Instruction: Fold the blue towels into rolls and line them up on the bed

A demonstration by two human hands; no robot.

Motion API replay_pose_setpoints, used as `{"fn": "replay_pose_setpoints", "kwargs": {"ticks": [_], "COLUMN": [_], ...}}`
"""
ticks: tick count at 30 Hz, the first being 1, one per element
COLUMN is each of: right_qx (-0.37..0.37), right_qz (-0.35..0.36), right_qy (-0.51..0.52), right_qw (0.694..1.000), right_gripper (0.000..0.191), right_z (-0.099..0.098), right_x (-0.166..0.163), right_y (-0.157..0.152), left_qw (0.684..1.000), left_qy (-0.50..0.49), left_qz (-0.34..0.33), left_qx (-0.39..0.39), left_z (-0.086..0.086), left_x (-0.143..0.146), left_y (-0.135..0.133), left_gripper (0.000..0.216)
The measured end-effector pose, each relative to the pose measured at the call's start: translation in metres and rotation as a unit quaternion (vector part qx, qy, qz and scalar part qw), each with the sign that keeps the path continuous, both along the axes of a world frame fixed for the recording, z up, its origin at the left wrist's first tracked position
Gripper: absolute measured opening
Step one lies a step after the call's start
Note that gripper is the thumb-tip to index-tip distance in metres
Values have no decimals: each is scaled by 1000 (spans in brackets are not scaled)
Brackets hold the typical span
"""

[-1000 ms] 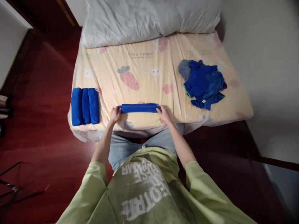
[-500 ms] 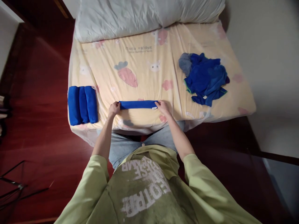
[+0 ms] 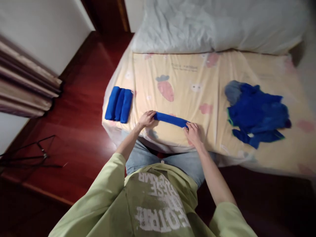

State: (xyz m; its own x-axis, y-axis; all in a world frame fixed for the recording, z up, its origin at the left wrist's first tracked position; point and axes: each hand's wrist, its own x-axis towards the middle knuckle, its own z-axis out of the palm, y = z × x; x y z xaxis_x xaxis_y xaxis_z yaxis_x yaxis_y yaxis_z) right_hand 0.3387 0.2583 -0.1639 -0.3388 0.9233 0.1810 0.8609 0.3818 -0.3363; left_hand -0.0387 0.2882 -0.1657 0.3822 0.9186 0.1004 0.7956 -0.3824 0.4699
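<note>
A blue towel (image 3: 171, 119), folded into a long narrow strip, lies across the bed near its front edge. My left hand (image 3: 147, 118) grips the strip's left end, fingers closed over it. At the other end my right hand (image 3: 194, 133) holds the cloth between thumb and fingers. To the left are three rolled blue towels (image 3: 118, 104) lying side by side. On the right sits a loose, crumpled heap of blue cloths (image 3: 258, 112), with a grey cloth (image 3: 232, 92) at its upper left.
The bed (image 3: 182, 79) has a pale yellow sheet printed with carrots and rabbits. A large grey-white bundle of bedding (image 3: 209, 29) lies across its far side. A black tripod-like stand (image 3: 43, 153) is on the red floor (image 3: 84, 82) at left, near a curtain (image 3: 24, 82).
The view has swung left, bringing the curtain in. The strip now slants down to the right, and its white label no longer shows. Both hands still hold its ends.
</note>
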Motion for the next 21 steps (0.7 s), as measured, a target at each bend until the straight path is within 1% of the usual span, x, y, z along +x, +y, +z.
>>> {"fn": "replay_pose_setpoints", "kwargs": {"ticks": [2,3,7,10,12,14,17,19,21], "right_qx": [20,27,40,56,68,75,80,81,77], "right_qz": [9,12,21,34,51,73,110,137,165], "right_qy": [-46,-72,-159,-191,-202,-214,-239,-253,-261], "right_qw": [999,997,986,979,976,971,961,954,948], "right_gripper": [38,38,26,21,20,21,25,28,32], "right_z": [0,0,4,9,14,21,37,49,61], "right_x": [0,0,-4,-3,-1,1,-5,-20,-43], "right_y": [3,5,13,21,26,32,43,55,72], "left_qw": [1000,999,996,993,991,989,986,983,980], "left_qy": [18,28,77,109,113,105,85,64,35], "left_qz": [-15,-17,-23,-43,-62,-81,-93,-96,-93], "left_qx": [6,11,23,32,48,73,113,141,171], "left_z": [-3,-4,-2,7,15,22,28,29,28], "left_x": [-1,-1,2,1,-3,-10,-24,-35,-48], "left_y": [1,2,9,13,9,-5,-42,-71,-98], "left_gripper": [59,60,42,32,28,28,28,26,25]}}
